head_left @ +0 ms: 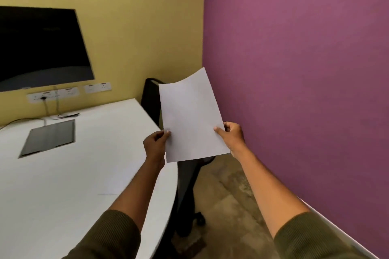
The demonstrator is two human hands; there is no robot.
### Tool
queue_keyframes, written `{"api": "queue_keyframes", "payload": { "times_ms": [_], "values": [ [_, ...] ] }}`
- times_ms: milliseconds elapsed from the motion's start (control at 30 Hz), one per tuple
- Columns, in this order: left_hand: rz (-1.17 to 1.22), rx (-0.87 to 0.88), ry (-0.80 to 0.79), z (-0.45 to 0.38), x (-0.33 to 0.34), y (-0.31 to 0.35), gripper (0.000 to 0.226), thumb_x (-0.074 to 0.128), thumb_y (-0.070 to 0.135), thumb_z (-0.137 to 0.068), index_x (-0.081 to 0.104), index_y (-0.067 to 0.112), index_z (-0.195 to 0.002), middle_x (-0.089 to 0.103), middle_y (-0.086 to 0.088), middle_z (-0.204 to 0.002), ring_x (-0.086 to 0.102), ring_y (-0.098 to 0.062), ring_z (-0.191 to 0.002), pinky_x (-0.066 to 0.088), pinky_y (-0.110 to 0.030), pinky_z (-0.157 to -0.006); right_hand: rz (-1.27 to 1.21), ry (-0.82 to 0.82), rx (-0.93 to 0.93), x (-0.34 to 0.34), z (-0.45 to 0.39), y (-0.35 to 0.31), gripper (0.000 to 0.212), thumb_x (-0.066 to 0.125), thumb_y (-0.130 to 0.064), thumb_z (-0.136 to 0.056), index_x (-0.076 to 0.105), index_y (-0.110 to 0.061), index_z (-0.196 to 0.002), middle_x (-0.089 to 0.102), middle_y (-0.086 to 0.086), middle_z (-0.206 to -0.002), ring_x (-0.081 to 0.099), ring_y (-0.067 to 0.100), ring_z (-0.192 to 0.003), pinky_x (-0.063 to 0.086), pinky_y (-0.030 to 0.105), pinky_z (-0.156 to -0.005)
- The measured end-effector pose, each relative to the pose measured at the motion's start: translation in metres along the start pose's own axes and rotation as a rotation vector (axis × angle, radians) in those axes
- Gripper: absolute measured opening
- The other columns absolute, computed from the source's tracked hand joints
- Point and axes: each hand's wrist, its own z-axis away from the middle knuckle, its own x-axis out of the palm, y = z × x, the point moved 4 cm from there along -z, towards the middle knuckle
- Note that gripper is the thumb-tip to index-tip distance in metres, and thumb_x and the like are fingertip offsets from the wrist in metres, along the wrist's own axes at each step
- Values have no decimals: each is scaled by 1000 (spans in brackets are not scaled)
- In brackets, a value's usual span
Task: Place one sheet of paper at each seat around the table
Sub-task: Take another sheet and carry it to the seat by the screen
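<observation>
Head view shows one white sheet of paper (192, 118) held up in the air by two hands, one white table (84, 174), one dark chair (151, 99), one black screen (40, 48) on the yellow wall (130, 17), and three white socket plates (69, 92) in a row under the screen. Whether the sheet is a single leaf or several pressed together cannot be told. The chair is mostly hidden behind the paper and the table edge (only its dark back and part of its base show), and the screen is cut off at the left border. A faint pale rectangle on the table near the left forearm may be another sheet, but it is too washed out to be sure. The left hand (155, 145) pinches the paper's lower left edge, thumb on the front; the right hand (231, 136) grips the lower right edge likewise. The sheet stands between them, leaning away, past the table's right edge and beside the purple wall (294, 69).
</observation>
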Motion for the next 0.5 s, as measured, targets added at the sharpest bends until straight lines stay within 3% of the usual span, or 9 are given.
{"api": "queue_keyframes", "payload": {
  "times_ms": [100,267,367,500],
  "values": [
    [4,1,-82,4,69,-5,27,74,16,-84,69,-1,-104,69,-14,-107,64,-25,-93,54,-40,-89,-24,110,21,-67,-13,10,6,72,-17,-86,69,-17,-80,75,7,-93,73,31,-92,61,46,-80],
    [-17,-34,-225,7,177,-36,21,71,14,-87,69,0,-102,69,-16,-108,64,-31,-102,52,-46,-97,-45,274,82,-165,-40,49,32,72,-17,-86,62,13,-96,67,33,-105,67,46,-97,55,57,-84],
    [-41,-61,-281,-1,234,-62,17,70,14,-88,70,2,-100,69,-9,-99,65,-25,-97,53,-41,-97,-41,317,105,-207,-57,74,42,71,-18,-87,55,19,-100,58,41,-112,60,26,-81,52,44,-83],
    [-41,-113,-371,-28,315,-108,17,70,12,-87,70,-1,-98,69,-10,-96,63,-22,-92,52,-35,-89,-6,435,157,-259,-82,105,40,71,-18,-88,56,18,-97,62,40,-104,60,25,-80,48,37,-78]
  ]
}}
